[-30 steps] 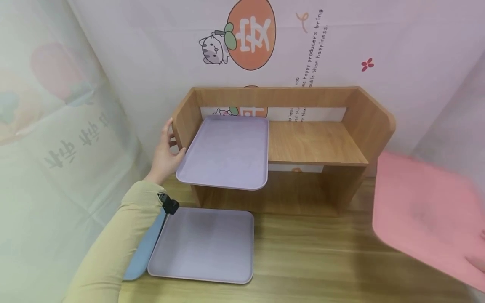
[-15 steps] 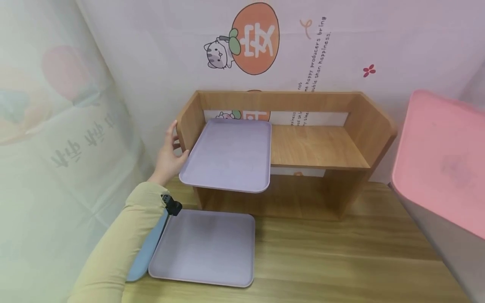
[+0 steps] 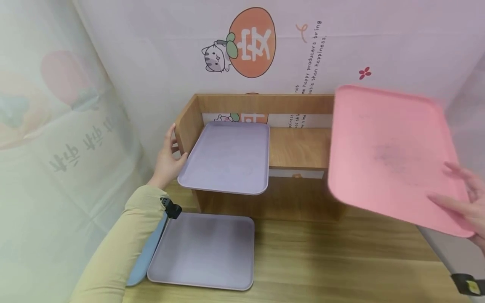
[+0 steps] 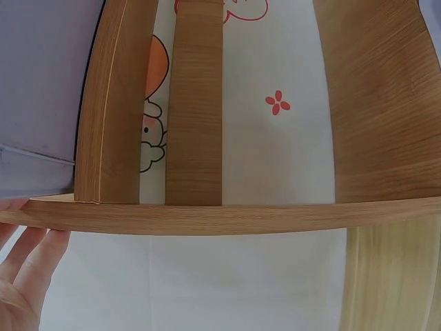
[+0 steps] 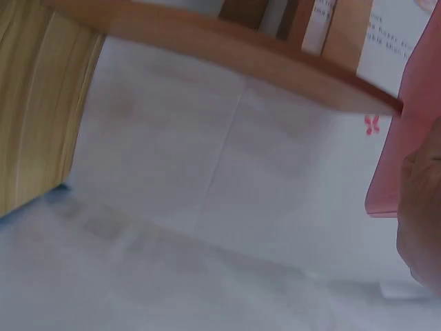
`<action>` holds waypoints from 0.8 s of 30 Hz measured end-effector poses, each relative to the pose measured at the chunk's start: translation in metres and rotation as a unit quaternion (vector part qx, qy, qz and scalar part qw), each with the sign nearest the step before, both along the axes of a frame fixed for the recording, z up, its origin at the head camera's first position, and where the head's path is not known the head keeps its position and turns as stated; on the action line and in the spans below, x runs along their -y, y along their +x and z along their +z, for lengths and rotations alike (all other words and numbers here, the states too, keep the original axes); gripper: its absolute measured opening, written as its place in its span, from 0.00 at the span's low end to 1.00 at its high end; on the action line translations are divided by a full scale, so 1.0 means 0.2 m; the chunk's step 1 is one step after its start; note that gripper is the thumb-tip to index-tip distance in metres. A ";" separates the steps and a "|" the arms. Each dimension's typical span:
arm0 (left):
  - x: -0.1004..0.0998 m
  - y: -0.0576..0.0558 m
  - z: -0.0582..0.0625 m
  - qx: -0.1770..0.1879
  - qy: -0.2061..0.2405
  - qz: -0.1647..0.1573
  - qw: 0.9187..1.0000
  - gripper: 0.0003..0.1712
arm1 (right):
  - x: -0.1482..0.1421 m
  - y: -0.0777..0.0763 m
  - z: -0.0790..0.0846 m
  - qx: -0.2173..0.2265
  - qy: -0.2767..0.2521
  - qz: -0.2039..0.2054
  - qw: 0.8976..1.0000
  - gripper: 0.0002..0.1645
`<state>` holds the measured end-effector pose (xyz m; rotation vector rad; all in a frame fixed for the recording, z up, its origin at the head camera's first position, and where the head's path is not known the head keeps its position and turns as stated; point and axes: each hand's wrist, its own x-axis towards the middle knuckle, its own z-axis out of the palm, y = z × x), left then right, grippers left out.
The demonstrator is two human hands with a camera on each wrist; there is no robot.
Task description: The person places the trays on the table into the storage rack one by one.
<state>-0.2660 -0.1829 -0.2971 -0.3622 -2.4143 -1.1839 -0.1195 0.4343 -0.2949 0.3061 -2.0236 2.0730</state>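
Observation:
My left hand (image 3: 169, 162) grips the left side panel of a two-tier wooden shelf (image 3: 299, 147), fingers on its outer face and thumb near the upper lilac tray. In the left wrist view its fingers (image 4: 43, 265) lie against the panel. That lilac tray (image 3: 227, 158) lies on the upper tier's left half, its front overhanging the board. At the right, my right hand (image 3: 467, 198) holds a pink tray (image 3: 390, 155) by its right edge, in the air and tilted; some fingers are hidden beneath. The pink tray covers the shelf's right end in the head view.
A second lilac tray (image 3: 204, 252) lies on the wood-grain table (image 3: 303, 261) before the shelf, at the left. A blue tray (image 3: 145, 256) shows partly beneath my left sleeve. Printed cloth (image 3: 159, 50) hangs behind and at the sides.
The pink tray first rose at the right, then swung left with my right hand until it stood in front of the shelf's right end. My left hand kept its place on the panel.

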 end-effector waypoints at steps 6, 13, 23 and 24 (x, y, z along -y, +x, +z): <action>0.00 0.00 0.00 0.001 -0.001 0.003 1.000 0.51 | 0.20 -0.05 0.03 0.046 -0.062 0.074 0.994 0.45; 0.00 -0.01 -0.01 0.006 0.012 0.002 1.000 0.51 | 0.35 -0.11 0.00 0.073 -0.038 0.113 0.990 0.45; -0.02 0.00 -0.01 0.008 0.003 0.012 1.000 0.51 | 0.42 -0.14 -0.13 0.145 0.000 0.112 0.983 0.40; -0.02 0.00 -0.01 0.007 0.001 0.013 1.000 0.51 | 0.42 -0.14 -0.14 0.153 0.000 0.110 0.982 0.39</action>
